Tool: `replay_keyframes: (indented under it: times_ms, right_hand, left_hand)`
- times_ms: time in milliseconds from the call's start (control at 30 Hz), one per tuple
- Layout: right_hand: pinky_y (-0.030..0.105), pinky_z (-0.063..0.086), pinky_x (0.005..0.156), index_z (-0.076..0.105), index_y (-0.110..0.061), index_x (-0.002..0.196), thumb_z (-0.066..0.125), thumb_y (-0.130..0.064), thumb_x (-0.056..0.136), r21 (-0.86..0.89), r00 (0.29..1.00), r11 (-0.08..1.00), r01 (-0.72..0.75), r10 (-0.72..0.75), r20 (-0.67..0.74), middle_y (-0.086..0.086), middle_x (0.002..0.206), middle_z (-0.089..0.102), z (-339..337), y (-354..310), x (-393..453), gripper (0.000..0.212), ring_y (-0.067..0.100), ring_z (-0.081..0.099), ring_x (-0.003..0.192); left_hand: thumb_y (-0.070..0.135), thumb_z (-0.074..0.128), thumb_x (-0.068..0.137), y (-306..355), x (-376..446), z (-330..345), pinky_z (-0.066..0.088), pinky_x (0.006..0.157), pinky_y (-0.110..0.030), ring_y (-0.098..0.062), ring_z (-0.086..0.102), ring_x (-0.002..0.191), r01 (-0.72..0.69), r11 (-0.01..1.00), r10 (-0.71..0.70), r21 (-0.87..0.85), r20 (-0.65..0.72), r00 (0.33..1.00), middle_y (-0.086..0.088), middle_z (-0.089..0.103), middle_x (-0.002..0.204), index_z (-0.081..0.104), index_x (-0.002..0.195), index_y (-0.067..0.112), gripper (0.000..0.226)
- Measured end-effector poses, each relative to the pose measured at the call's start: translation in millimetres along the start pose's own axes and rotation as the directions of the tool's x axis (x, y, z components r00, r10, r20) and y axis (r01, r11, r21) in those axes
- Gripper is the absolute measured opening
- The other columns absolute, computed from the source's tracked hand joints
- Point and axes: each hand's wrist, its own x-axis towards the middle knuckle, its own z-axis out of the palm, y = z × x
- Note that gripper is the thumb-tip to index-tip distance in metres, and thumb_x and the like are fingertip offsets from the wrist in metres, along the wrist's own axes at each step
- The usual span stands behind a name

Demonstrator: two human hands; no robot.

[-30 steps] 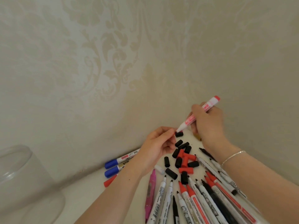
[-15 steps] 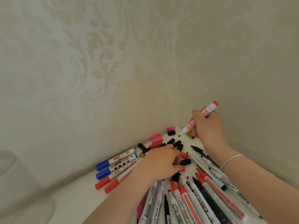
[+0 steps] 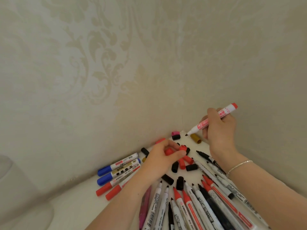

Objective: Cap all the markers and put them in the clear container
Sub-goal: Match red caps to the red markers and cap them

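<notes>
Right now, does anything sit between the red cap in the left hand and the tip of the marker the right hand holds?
Nothing visible does. The left hand pinches a red cap; the uncapped red marker in the right hand has its tip in the air above loose caps, open space between.

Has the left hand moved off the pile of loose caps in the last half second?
No. The left hand stays over the loose caps beside the capped blue markers; it has only lifted slightly, now pinching a red cap.
</notes>
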Motion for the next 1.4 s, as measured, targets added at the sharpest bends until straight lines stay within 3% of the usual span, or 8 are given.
replay_keyframes:
  times_ms: [167, 400, 700, 1033, 1133, 1200, 1300, 1400]
  right_hand:
    - [0.026, 0.036, 0.044, 0.036, -0.017, 0.062, 0.049, -0.011, 0.091, -0.039, 0.999, 0.999, -0.020, 0.022, 0.049, 0.006, 0.058, 0.043, 7, 5, -3, 0.032, 0.013, 0.038, 0.047]
    - [0.030, 0.032, 0.048, 0.038, -0.013, 0.060, 0.050, -0.010, 0.089, -0.145, 0.989, 0.987, 0.064, -0.043, 0.144, 0.017, 0.068, 0.047, 14, 8, -11, 0.031, 0.021, 0.036, 0.053]
    - [0.021, 0.027, 0.033, 0.042, -0.009, 0.061, 0.049, -0.006, 0.090, -0.110, 0.959, 0.994, -0.004, 0.035, 0.280, 0.018, 0.064, 0.047, 21, 3, -19, 0.030, 0.013, 0.033, 0.034]
    - [0.021, 0.028, 0.034, 0.039, -0.010, 0.063, 0.049, -0.004, 0.088, -0.175, 0.959, 0.984, 0.010, 0.040, 0.281, 0.016, 0.064, 0.044, 31, 3, -20, 0.027, 0.014, 0.033, 0.040]
    - [0.025, 0.030, 0.041, 0.048, -0.007, 0.070, 0.051, -0.009, 0.088, -0.249, 0.976, 0.966, 0.077, -0.022, 0.216, 0.017, 0.067, 0.046, 27, 7, -14, 0.019, 0.019, 0.035, 0.049]
    - [0.029, 0.033, 0.047, 0.049, -0.008, 0.071, 0.051, -0.012, 0.089, -0.230, 0.994, 0.972, 0.055, -0.032, 0.105, 0.016, 0.070, 0.047, 20, 6, -5, 0.018, 0.019, 0.037, 0.052]
    - [0.026, 0.034, 0.043, 0.044, -0.014, 0.069, 0.051, -0.014, 0.090, -0.136, 0.998, 0.989, -0.061, 0.061, -0.003, 0.015, 0.073, 0.048, 8, 10, 9, 0.022, 0.016, 0.038, 0.049]
    - [0.022, 0.032, 0.036, 0.042, -0.014, 0.070, 0.051, -0.015, 0.091, -0.128, 0.989, 0.980, -0.151, 0.150, -0.015, 0.015, 0.071, 0.046, 3, 19, 12, 0.023, 0.015, 0.036, 0.044]
  left_hand:
    - [0.020, 0.080, 0.076, 1, -1, -8, 0.052, 0.088, -0.030, -0.021, 0.069, 0.090, -0.001, 0.969, -0.021, -0.247, -0.087, 0.996, 0.001, 0.074, 0.093, 0.069, 0.093, 0.026, 0.020]
    - [0.018, 0.079, 0.078, 12, -4, -10, 0.054, 0.086, -0.034, -0.034, 0.066, 0.089, -0.065, 0.972, 0.047, -0.227, -0.085, 0.995, -0.007, 0.073, 0.095, 0.073, 0.090, 0.030, 0.018]
    - [0.014, 0.066, 0.088, 26, -15, -11, 0.041, 0.056, -0.005, 0.001, 0.064, 0.061, -0.185, 0.924, 0.160, -0.334, -0.101, 0.982, 0.001, 0.073, 0.073, 0.065, 0.093, 0.018, 0.006]
    - [0.009, 0.069, 0.085, 26, -15, -13, 0.040, 0.053, -0.007, 0.001, 0.061, 0.056, -0.182, 0.919, 0.132, -0.348, -0.163, 0.978, -0.014, 0.075, 0.087, 0.066, 0.091, 0.009, 0.007]
    - [0.015, 0.069, 0.086, 14, -11, -26, 0.047, 0.066, -0.010, -0.003, 0.065, 0.076, -0.067, 0.968, 0.056, -0.242, -0.053, 0.997, -0.003, 0.075, 0.093, 0.071, 0.095, 0.012, 0.009]
    - [0.026, 0.071, 0.085, 1, -9, -34, 0.044, 0.068, -0.014, -0.002, 0.058, 0.072, -0.002, 1.000, 0.002, 0.011, 0.007, 1.000, 0.008, 0.066, 0.083, 0.072, 0.091, 0.023, 0.006]
    - [0.036, 0.069, 0.085, -15, -9, -35, 0.041, 0.075, -0.021, -0.003, 0.050, 0.082, 0.010, 0.910, -0.063, 0.414, 0.114, 0.991, 0.011, 0.051, 0.095, 0.071, 0.097, 0.033, 0.013]
    - [0.030, 0.061, 0.089, -18, -8, -27, 0.040, 0.088, -0.023, -0.009, 0.050, 0.100, -0.098, 0.792, -0.038, 0.602, 0.209, 0.977, 0.007, 0.049, 0.107, 0.067, 0.115, 0.032, 0.026]
